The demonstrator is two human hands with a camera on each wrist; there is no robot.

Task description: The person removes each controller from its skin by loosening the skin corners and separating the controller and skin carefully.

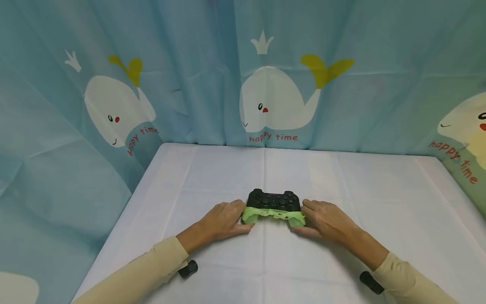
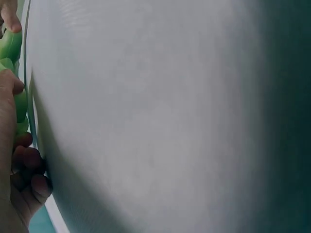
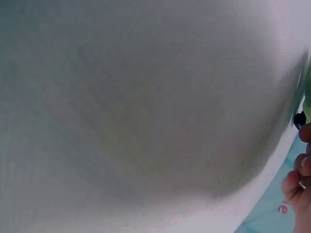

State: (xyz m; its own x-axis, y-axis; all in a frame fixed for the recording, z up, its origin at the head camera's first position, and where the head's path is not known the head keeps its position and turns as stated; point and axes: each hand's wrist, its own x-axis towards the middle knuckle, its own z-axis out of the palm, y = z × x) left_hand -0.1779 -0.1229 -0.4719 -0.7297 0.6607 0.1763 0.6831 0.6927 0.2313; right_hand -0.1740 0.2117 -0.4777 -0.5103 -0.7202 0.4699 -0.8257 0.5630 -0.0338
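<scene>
In the head view a black game controller (image 1: 274, 200) is at the middle of the white table, with a light green rubbery cover (image 1: 271, 213) over its near part and its grips. My left hand (image 1: 224, 218) holds the controller's left end, the thumb on the near side and the fingers at the far side. At the other end my right hand (image 1: 325, 220) grips the right side in the same way. The left wrist view catches green cover (image 2: 20, 104) beside the left hand's fingers at its left edge. Only a few right fingers (image 3: 305, 165) appear in the right wrist view.
A white cloth covers the table (image 1: 212, 169). Blue curtains (image 1: 205, 105) printed with whales stand behind it and at both sides. A black wrist device (image 1: 188, 269) sits under the left sleeve, another black device (image 1: 371, 282) under the right.
</scene>
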